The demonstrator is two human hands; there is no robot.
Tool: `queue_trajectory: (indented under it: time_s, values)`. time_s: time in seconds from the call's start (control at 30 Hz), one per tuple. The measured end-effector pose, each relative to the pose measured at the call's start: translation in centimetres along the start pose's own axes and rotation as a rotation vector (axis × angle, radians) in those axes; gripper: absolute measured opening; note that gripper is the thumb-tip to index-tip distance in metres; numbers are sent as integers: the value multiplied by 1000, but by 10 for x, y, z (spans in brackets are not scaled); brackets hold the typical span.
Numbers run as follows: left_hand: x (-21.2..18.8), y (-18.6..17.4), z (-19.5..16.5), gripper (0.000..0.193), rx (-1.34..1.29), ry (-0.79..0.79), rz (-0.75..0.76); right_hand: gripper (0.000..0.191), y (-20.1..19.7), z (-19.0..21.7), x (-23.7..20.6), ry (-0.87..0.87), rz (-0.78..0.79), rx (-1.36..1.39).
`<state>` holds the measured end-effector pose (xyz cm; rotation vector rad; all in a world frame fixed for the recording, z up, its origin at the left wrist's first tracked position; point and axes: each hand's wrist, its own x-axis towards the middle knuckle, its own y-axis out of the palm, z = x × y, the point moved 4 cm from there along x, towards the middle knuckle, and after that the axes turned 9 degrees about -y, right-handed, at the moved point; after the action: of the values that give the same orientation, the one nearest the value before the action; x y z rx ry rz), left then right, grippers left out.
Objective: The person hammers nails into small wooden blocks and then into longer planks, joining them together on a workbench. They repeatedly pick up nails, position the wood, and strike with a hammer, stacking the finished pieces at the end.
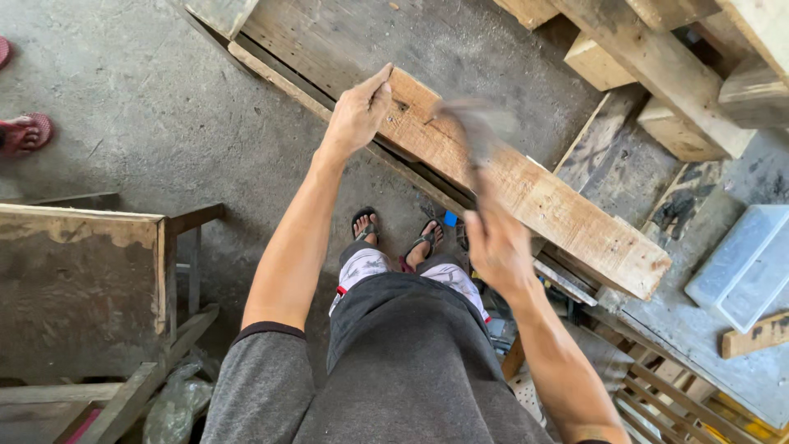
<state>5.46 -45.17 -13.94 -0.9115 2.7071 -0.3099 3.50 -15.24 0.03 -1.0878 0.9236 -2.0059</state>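
Head view is looking straight down past the person's grey shirt and dark shorts to a grey concrete floor (140, 115). A long, pale, rough-sawn wooden beam (534, 193) is lying at a slant from upper centre down to the right, resting across other timber. The left hand (357, 111) is pressing on the beam's upper end, fingers curled over its edge and thumb pointing up along it, so its grip is clenching onto the wood. The right hand (497, 247) is hanging just in front of the beam's middle, its grip closing round the handle of a dark-headed hammer (477, 127); the hammer is blurring with motion, its head hovering above the beam near the left hand, and whether it is touching the wood cannot be told. Beneath the arms, two feet in black sandals (394, 230) are standing on the floor, close beside the beam. A weathered wooden table (78, 279) with a stained top is sitting at the left edge, with loose planks leaning below it. Stacked pale timber blocks (657, 66) are filling the upper right corner. A clear rectangular plastic box (744, 263) is resting on a grey board at the right. Another person's foot in a red sandal (25, 131) is showing at the far left.
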Motion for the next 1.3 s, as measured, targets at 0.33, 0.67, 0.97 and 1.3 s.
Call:
queue_trajectory:
  time_s: [0.33,0.67,0.97,1.3]
  values:
    - [3,0,-1,45,-8,-48,66,28,-129,-4,-13,-32,-617,839]
    - [3,-5,-9,43,25,59,25,71,9,-19,-15,683,140,507]
    - [7,1,5,42,-134,99,85,38,-177,22,-9,-23,-897,380]
    - [26,36,-68,37,808,601,47,71,-119,2,-48,192,-543,474]
